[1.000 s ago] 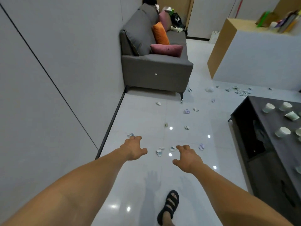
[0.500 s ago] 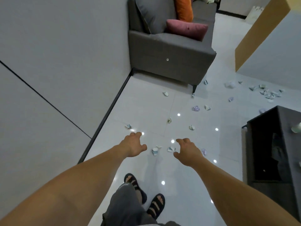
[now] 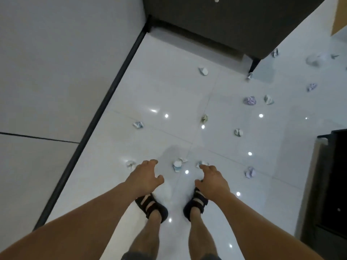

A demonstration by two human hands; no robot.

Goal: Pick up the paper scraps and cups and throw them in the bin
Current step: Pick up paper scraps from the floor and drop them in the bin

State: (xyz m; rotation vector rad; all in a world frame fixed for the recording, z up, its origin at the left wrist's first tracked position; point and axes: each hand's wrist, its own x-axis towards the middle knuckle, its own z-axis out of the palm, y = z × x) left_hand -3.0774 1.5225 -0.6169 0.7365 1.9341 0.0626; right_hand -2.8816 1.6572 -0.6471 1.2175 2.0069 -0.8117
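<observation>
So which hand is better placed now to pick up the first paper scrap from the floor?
Probably the right hand: its fingertips meet a pale scrap in this view. The left hand is also empty, but bare floor shows between it and its nearest scrap.

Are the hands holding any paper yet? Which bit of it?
No, nothing is held. The left hand and the right hand are both open, reaching toward the scraps on the floor.
</observation>
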